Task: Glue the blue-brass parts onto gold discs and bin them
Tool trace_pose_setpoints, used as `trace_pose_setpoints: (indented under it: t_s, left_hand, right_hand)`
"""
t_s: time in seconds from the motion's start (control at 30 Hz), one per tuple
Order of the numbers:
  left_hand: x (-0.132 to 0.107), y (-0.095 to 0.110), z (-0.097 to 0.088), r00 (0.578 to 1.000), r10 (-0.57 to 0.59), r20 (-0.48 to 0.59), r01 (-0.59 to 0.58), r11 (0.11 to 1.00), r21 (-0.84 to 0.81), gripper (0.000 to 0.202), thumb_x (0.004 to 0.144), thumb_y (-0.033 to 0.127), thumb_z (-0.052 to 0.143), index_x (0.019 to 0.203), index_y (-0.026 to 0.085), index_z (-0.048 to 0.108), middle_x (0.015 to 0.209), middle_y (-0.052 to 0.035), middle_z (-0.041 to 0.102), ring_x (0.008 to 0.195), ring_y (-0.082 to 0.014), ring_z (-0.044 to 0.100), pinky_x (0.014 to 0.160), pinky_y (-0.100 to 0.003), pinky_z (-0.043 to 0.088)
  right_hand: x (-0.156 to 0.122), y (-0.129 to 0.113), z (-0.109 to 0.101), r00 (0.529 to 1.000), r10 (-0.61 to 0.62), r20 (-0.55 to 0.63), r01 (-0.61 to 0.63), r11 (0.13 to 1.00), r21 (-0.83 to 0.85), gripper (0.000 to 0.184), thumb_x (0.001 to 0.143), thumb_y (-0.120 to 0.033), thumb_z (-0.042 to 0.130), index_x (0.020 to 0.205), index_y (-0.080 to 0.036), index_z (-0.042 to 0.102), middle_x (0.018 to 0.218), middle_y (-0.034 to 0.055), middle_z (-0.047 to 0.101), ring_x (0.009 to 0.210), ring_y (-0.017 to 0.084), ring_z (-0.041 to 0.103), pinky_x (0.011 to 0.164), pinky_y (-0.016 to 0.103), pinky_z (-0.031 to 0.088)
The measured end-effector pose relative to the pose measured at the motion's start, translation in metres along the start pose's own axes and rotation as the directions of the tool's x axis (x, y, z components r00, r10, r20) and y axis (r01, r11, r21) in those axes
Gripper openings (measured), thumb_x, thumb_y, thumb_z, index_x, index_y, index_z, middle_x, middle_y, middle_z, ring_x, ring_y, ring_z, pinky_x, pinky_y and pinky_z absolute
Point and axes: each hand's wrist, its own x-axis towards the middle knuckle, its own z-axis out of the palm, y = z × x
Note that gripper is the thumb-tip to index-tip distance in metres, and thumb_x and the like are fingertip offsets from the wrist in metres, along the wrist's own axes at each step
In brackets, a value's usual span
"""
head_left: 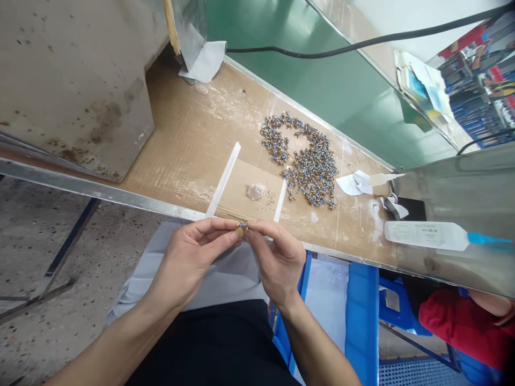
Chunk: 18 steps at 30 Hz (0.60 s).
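Note:
Over the front edge of the workbench, my left hand (201, 244) and my right hand (277, 254) meet fingertip to fingertip. Pinched between both is a small brass-and-blue part (241, 227); its finer details are too small to make out. Just beyond my fingers lies a cardboard pad (233, 187) with white tape strips at its sides. On that pad sits a small clear round dish (256, 191), with tiny dark bits (270, 200) scattered to its right. Farther back spreads a large pile of similar brass-and-blue parts (316, 166).
A white bottle with a blue nozzle (426, 235) lies at the right, near crumpled white paper (354, 183). A stained metal housing (72, 86) stands at the left. Below the bench is a blue crate (362, 316). A person's red sleeve (462, 327) shows at lower right.

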Motion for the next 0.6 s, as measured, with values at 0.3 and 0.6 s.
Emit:
trace_pose_setpoints:
  t_s: [0.3,0.6]
  left_hand:
    - [-0.002,0.000,-0.003,0.995,0.087,-0.048,-0.083,0.993,0.081,0.032,0.082,0.039,0.111,0.105,0.025,0.094,0.099,-0.0031,0.092,0.094,-0.0197,0.087,0.092,-0.026,0.072]
    - [-0.007,-0.015,-0.001,0.914,0.398,0.082,-0.405,0.874,0.267,0.016,0.099,0.029,0.098,0.112,0.038,0.094,0.110,0.0018,0.086,0.101,-0.0188,0.082,0.095,-0.030,0.068]
  right_hand:
    - [-0.005,0.003,0.007,0.996,0.087,-0.014,-0.084,0.985,0.154,0.016,0.106,-0.022,0.090,0.117,-0.033,0.093,0.115,0.0013,0.091,0.107,0.023,0.087,0.099,0.038,0.070]
    - [0.001,-0.004,0.015,0.816,0.559,0.147,-0.495,0.545,0.677,0.030,0.080,-0.035,0.111,0.102,-0.028,0.092,0.086,-0.0013,0.086,0.070,0.013,0.074,0.071,0.024,0.065]
